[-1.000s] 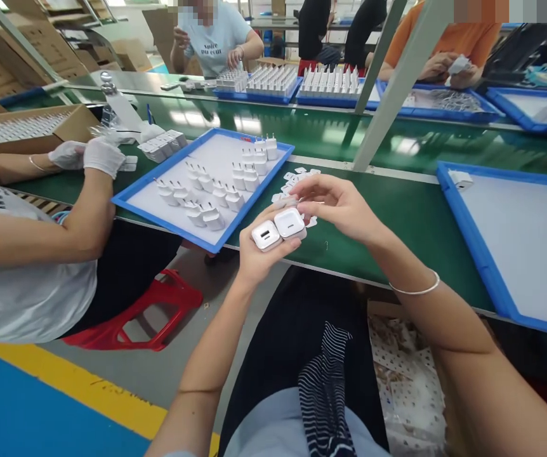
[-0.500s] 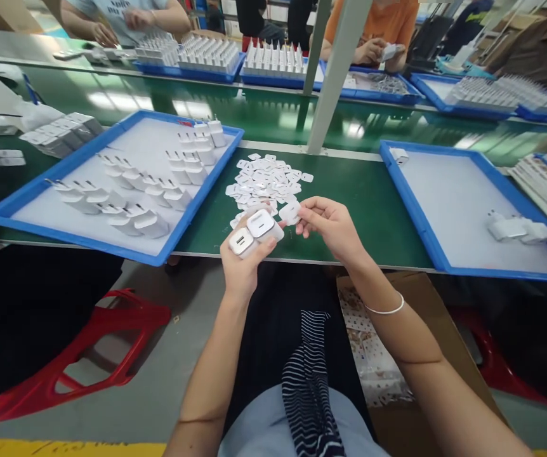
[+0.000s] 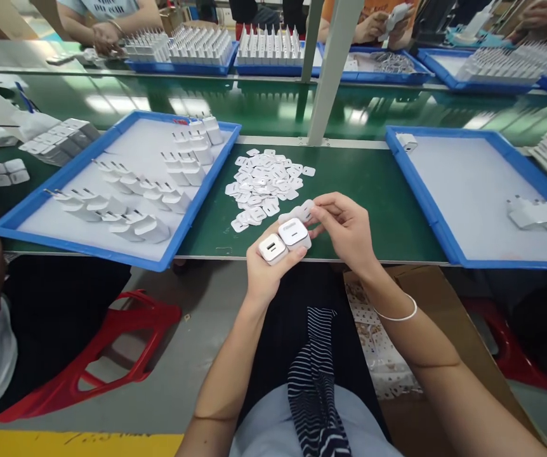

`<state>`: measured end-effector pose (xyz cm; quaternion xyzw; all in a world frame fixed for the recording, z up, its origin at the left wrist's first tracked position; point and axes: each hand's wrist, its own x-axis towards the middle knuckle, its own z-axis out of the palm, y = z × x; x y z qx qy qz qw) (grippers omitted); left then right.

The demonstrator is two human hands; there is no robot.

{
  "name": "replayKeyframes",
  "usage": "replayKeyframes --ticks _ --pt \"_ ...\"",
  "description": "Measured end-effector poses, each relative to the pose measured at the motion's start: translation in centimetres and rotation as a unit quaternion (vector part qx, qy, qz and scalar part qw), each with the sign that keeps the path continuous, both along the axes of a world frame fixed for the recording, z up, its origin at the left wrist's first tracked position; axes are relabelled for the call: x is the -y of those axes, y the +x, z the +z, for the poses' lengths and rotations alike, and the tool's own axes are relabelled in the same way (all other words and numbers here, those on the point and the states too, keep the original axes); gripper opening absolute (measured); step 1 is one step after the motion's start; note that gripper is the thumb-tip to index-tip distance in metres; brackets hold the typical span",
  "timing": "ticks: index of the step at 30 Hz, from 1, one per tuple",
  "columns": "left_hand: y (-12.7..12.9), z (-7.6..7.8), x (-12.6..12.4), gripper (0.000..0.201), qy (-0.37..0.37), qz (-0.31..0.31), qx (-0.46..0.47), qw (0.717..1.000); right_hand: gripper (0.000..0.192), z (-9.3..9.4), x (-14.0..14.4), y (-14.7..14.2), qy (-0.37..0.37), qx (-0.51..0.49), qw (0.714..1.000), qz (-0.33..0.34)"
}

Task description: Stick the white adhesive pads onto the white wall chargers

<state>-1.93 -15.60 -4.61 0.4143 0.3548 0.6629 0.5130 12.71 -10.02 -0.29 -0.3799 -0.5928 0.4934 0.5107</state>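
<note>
Two white USB chargers (image 3: 294,233) sit side by side in my left hand (image 3: 266,273), their port faces turned up toward me. The nearer one shows a wide slot, the other a small one. Between the thumb and fingers of my right hand (image 3: 344,228) is a thin white cover plate (image 3: 304,211), held just behind the chargers. Another white piece lies beside it at my left fingertips, partly hidden. Beyond my hands a loose pile of white cover plates (image 3: 268,181) lies on the green table (image 3: 349,171).
At the left, a blue-rimmed tray (image 3: 157,260) bears rows of pronged chargers (image 3: 135,225). The blue-rimmed tray (image 3: 440,235) at the right holds several chargers (image 3: 535,214). A metal post (image 3: 330,82) rises behind the pile. Co-workers sit opposite and at the left.
Both hands have shifted right and slightly toward me in view, with the chargers. The cover plate in my right hand is now tilted up, close behind the chargers.
</note>
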Motion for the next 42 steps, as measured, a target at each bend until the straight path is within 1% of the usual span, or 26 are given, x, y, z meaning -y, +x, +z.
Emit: replayKeyframes --ticks 3,5,6,7,8,9,10,12,13,14,15,16,17,20,22,24,26,28,30,31,32,33,35,37,39,42 --pt "-0.3 -0.1 -0.4 0.054 -0.003 0.027 -0.035 0.999 0.028 -0.1 -1.0 1.1 -0.06 -0.033 0.997 0.021" --pt "-0.5 0.1 -0.8 0.05 0.003 0.03 -0.054 0.998 0.03 0.0 -2.1 2.2 -0.074 -0.018 0.996 0.034" --pt "-0.6 0.2 -0.9 0.049 0.007 0.027 -0.059 0.998 0.028 0.1 -2.6 2.8 -0.065 0.012 0.997 0.034" --pt "-0.7 0.3 -1.1 0.049 0.009 0.025 -0.062 0.998 0.024 0.3 -3.2 3.5 -0.041 0.066 0.997 0.028" --pt "-0.8 0.3 -1.2 0.049 0.008 0.023 -0.065 0.998 0.018 0.6 -3.7 4.3 -0.005 0.144 0.989 0.022" --pt "-0.9 0.4 -1.2 0.048 0.007 0.024 -0.07 0.997 0.012 1.0 -4.3 5.1 0.038 0.238 0.97 0.022" --pt "-1.0 0.4 -1.3 0.048 0.006 0.026 -0.077 0.997 0.008 1.4 -4.9 5.8 0.08 0.337 0.938 0.03" --pt "-1.2 0.2 -1.3 0.047 0.006 0.032 -0.091 0.995 0.014 1.9 -6.0 7.1 0.134 0.504 0.85 0.073" --pt "-1.2 0.0 -1.3 0.048 0.008 0.034 -0.095 0.995 0.016 2.1 -6.5 7.5 0.141 0.556 0.813 0.099" --pt "-1.3 -0.1 -1.3 0.048 0.01 0.035 -0.097 0.995 0.017 2.0 -6.9 7.9 0.14 0.588 0.788 0.118" --pt "-1.4 -0.3 -1.3 0.048 0.011 0.035 -0.099 0.994 0.018 1.9 -7.1 8.2 0.136 0.607 0.773 0.124" --pt "-1.4 -0.4 -1.4 0.048 0.012 0.035 -0.103 0.994 0.018 1.5 -7.2 8.3 0.13 0.617 0.767 0.121" --pt "-1.4 -0.5 -1.5 0.048 0.014 0.037 -0.112 0.993 0.018 1.1 -7.2 8.3 0.125 0.621 0.766 0.11" --pt "-1.2 -0.5 -2.0 0.045 0.036 0.047 -0.173 0.983 0.024 -0.3 -6.2 8.1 0.128 0.615 0.775 0.068" --pt "-0.9 -0.3 -2.7 0.042 0.076 0.055 -0.223 0.97 0.029 -1.3 -5.3 7.9 0.141 0.609 0.779 0.046" --pt "-0.5 0.1 -3.4 0.042 0.121 0.058 -0.255 0.957 0.034 -2.1 -4.5 7.9 0.159 0.584 0.796 0.023" --pt "-0.2 0.3 -4.0 0.042 0.158 0.051 -0.271 0.948 0.036 -2.7 -4.0 8.0 0.173 0.529 0.831 0.006" --pt "0.2 0.4 -4.4 0.042 0.186 0.044 -0.282 0.94 0.033 -2.8 -3.5 8.0 0.153 0.444 0.883 -0.004" --pt "0.4 0.3 -4.5 0.042 0.208 0.045 -0.293 0.932 0.026 -2.2 -2.9 7.9 0.083 0.334 0.939 -0.01" --pt "0.4 0.2 -4.6 0.042 0.217 0.05 -0.299 0.928 0.024 -1.5 -2.5 7.7 0.04 0.275 0.961 -0.01" --pt "0.5 0.1 -4.6 0.043 0.225 0.054 -0.304 0.924 0.023 -0.8 -2.0 7.5 0.002 0.219 0.976 -0.006" --pt "0.5 0.0 -4.6 0.043 0.231 0.059 -0.31 0.921 0.023 0.1 -1.4 7.2 -0.025 0.174 0.984 0.004" --pt "0.5 -0.1 -4.6 0.043 0.238 0.065 -0.32 0.915 0.019 1.9 -0.1 6.3 -0.043 0.125 0.991 0.036" --pt "0.4 -0.2 -4.6 0.043 0.242 0.065 -0.328 0.911 0.016 3.1 1.0 5.3 -0.034 0.111 0.991 0.067" --pt "0.4 -0.3 -4.6 0.043 0.243 0.06 -0.332 0.909 0.018 3.6 1.6 4.2 -0.017 0.111 0.99 0.088" --pt "0.3 -0.4 -4.6 0.042 0.241 0.051 -0.333 0.91 0.023 3.3 1.6 2.9 0.017 0.132 0.985 0.111"
